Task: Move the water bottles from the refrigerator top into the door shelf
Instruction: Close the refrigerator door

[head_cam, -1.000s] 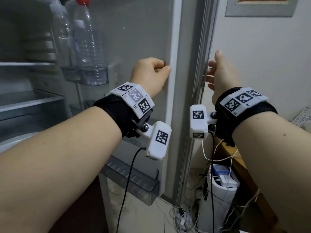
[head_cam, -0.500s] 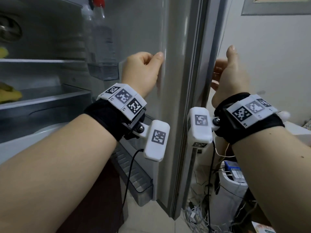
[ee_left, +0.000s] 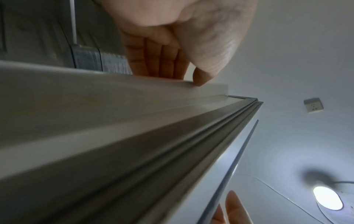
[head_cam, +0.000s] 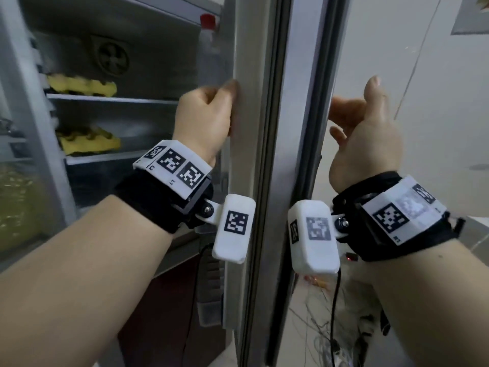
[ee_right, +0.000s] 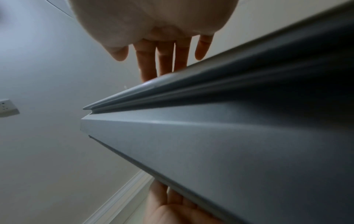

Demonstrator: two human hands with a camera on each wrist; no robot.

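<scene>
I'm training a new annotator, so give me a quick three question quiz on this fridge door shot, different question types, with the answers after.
1. True or false: the left hand holds a water bottle.
2. Multiple choice: the right hand is A) gripping a bottle, B) open beside the outer face of the refrigerator door, C) resting on a shelf.
3. Fill in: the bottle seen behind the door's edge has a ___ cap.

Key:
1. False. It holds no bottle; its thumb rests on the door's inner edge with the fingers curled alongside.
2. B. Its fingers are extended toward the door's outer side and hold nothing.
3. Red.
</scene>
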